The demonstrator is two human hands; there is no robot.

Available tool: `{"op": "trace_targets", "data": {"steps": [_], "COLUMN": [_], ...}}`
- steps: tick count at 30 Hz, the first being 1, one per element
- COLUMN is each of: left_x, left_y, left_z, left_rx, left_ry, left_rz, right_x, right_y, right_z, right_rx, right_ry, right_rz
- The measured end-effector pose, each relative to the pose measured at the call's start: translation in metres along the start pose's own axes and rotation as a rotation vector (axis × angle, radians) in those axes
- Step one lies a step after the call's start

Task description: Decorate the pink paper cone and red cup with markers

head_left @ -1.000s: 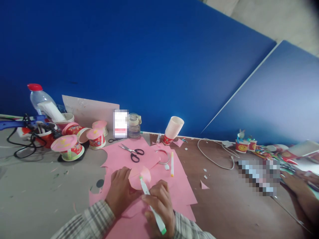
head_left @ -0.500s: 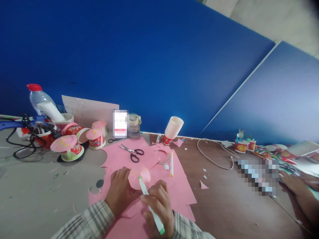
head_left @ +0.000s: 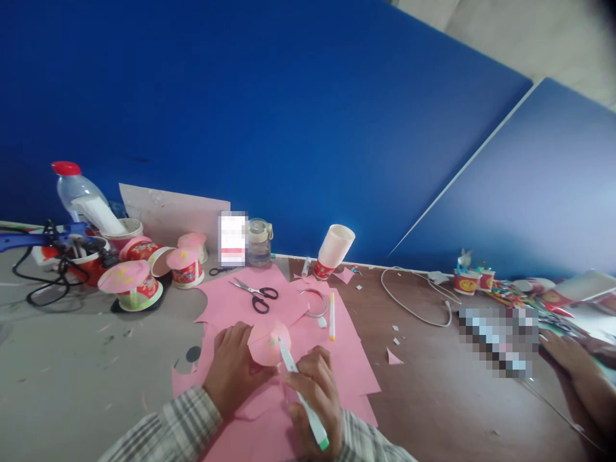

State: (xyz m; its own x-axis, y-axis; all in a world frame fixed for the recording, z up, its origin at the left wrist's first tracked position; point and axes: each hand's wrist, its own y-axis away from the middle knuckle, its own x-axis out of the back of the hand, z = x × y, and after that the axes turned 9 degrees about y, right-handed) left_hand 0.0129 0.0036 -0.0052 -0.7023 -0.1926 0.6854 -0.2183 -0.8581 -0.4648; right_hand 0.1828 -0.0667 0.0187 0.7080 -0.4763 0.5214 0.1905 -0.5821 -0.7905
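A round pink paper disc [head_left: 262,346] with small green and yellow marks lies before me, over the pink paper sheets [head_left: 353,359]. My left hand [head_left: 238,366] is closed at the disc's left edge; what its fingers grip beneath is partly hidden. In my right hand [head_left: 317,391] is a white marker with a green end [head_left: 308,410], its tip at the disc's right part. Black-handled scissors [head_left: 260,298] lie spread just beyond the disc. A roll of clear tape [head_left: 315,303] and a white marker with a yellow end [head_left: 332,317] rest to the right on the paper.
Paper cups with pink disc tops [head_left: 185,269] stand at the left, near a red-capped bottle [head_left: 79,189]. A stack of paper cups [head_left: 334,250] leans by the blue partition [head_left: 289,128]. A white cable [head_left: 414,317] and another person's hand [head_left: 561,350] are at right.
My right hand has shifted slightly right with the marker, and its tip has moved from the disc's middle towards its right side. Green marks now show where the tip was. My left hand stays put.
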Motion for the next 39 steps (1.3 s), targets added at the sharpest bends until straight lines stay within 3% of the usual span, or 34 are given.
{"op": "trace_targets", "data": {"steps": [39], "left_x": [0.0018], "left_y": [-0.0016], "left_z": [0.0017], "left_rx": [-0.015], "left_ry": [-0.011], "left_rz": [-0.007], "right_x": [0.0011], "right_y": [-0.0013], "right_z": [-0.0014], "right_rx": [0.026], "right_ry": [0.005], "right_rz": [-0.014]}}
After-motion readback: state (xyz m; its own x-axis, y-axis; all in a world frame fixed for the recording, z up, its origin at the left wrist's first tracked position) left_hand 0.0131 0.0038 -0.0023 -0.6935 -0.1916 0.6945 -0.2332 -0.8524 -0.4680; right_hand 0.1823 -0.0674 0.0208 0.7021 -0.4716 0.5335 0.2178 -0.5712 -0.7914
